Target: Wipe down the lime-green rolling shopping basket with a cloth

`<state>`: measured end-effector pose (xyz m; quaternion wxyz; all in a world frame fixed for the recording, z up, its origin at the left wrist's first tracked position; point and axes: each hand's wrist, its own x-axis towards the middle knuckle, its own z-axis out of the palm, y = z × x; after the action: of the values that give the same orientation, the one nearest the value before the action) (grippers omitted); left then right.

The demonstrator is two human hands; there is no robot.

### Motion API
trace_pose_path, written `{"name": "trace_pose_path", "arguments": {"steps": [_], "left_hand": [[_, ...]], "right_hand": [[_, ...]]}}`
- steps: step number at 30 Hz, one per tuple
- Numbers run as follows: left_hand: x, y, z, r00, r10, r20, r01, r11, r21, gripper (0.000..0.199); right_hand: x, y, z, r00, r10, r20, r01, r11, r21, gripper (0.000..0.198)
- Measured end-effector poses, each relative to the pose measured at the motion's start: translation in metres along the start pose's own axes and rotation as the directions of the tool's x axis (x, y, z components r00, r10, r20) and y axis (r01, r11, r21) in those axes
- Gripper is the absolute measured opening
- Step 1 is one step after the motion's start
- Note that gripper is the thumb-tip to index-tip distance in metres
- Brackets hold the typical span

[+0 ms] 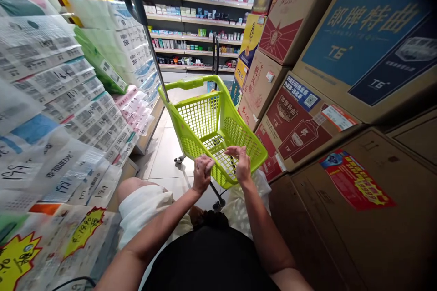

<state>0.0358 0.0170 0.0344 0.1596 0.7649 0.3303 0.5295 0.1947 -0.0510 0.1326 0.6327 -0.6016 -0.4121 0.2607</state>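
Note:
My left hand [203, 172] is closed in a fist, held just in front of the near left edge of a green shopping cart basket [191, 145]. Nothing sticks out of the fist. To its right, over the basket's near side, my right hand [242, 166] is raised with its fingers bent loosely toward the left and the thumb apart. I see no object in it. The cart's slatted floor shows between and behind my hands. Whether either hand touches the rim, I cannot tell.
Stacked tissue packs [68, 77] line the left side. Cardboard cartons [297, 122] are piled high on the right, close to the cart. Shelves [198, 25] of small boxed goods stand at the back. A grey pole [155, 54] rises beside the cart. White floor tiles [160, 163] show below.

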Motion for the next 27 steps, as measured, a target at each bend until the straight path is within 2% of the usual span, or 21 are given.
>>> {"name": "trace_pose_path", "arguments": {"steps": [2,4,9,11,13,14,15,16,18,19,21,24,25,27], "left_hand": [[-0.021,0.015,0.006,0.995,0.066,0.076,-0.063,0.997,-0.037,0.022],[-0.039,0.026,0.010,0.989,0.109,0.104,-0.104,0.993,-0.051,0.024],[-0.059,0.031,0.013,0.972,0.186,0.147,-0.182,0.983,-0.039,0.026],[-0.057,0.029,0.014,0.932,0.283,0.226,-0.269,0.959,-0.095,0.022],[-0.049,0.027,0.016,0.864,0.395,0.313,-0.364,0.918,-0.155,0.020],[-0.043,0.026,0.016,0.846,0.417,0.333,-0.384,0.909,-0.164,0.019],[-0.036,0.024,0.015,0.855,0.402,0.327,-0.372,0.916,-0.152,0.020],[-0.028,0.023,0.015,0.893,0.345,0.288,-0.323,0.938,-0.123,0.021],[-0.017,0.021,0.013,0.981,0.154,0.122,-0.148,0.987,-0.058,0.022],[-0.014,0.019,0.012,0.997,0.066,0.037,-0.065,0.997,-0.040,0.022],[-0.012,0.015,0.012,0.999,0.005,-0.043,-0.007,0.999,-0.043,0.021],[-0.011,0.003,0.019,0.997,-0.016,-0.080,0.010,0.997,-0.076,0.018],[-0.008,-0.003,0.023,0.986,-0.081,-0.143,0.070,0.994,-0.081,0.017],[0.003,-0.017,0.031,0.918,-0.260,-0.301,0.235,0.965,-0.116,0.018]], "right_hand": [[0.001,0.000,-0.004,1.000,0.007,-0.010,-0.007,1.000,0.001,0.080],[0.001,-0.001,-0.008,1.000,0.007,-0.010,-0.007,1.000,0.006,0.080],[0.001,-0.003,-0.021,0.999,-0.010,-0.040,0.011,1.000,0.025,0.081],[0.001,-0.002,-0.025,0.998,0.002,-0.065,0.001,0.999,0.041,0.081],[0.002,0.000,-0.029,0.996,0.018,-0.088,-0.014,0.999,0.049,0.081],[0.002,0.002,-0.031,0.995,0.025,-0.095,-0.021,0.999,0.047,0.081],[0.002,0.003,-0.033,0.995,0.031,-0.098,-0.026,0.999,0.045,0.082],[0.002,0.004,-0.034,0.994,0.035,-0.100,-0.031,0.999,0.044,0.082],[0.002,0.006,-0.034,0.995,0.043,-0.095,-0.039,0.998,0.049,0.081],[0.001,0.007,-0.033,0.995,0.046,-0.091,-0.041,0.998,0.057,0.081],[-0.002,0.009,-0.028,0.997,0.046,-0.069,-0.042,0.997,0.064,0.080],[-0.008,0.012,-0.012,0.999,0.036,0.013,-0.036,0.999,0.011,0.079],[-0.011,0.014,-0.005,0.999,0.031,0.043,-0.030,0.999,-0.025,0.078],[-0.017,0.016,0.011,0.995,0.012,0.098,0.000,0.992,-0.125,0.074]]}}
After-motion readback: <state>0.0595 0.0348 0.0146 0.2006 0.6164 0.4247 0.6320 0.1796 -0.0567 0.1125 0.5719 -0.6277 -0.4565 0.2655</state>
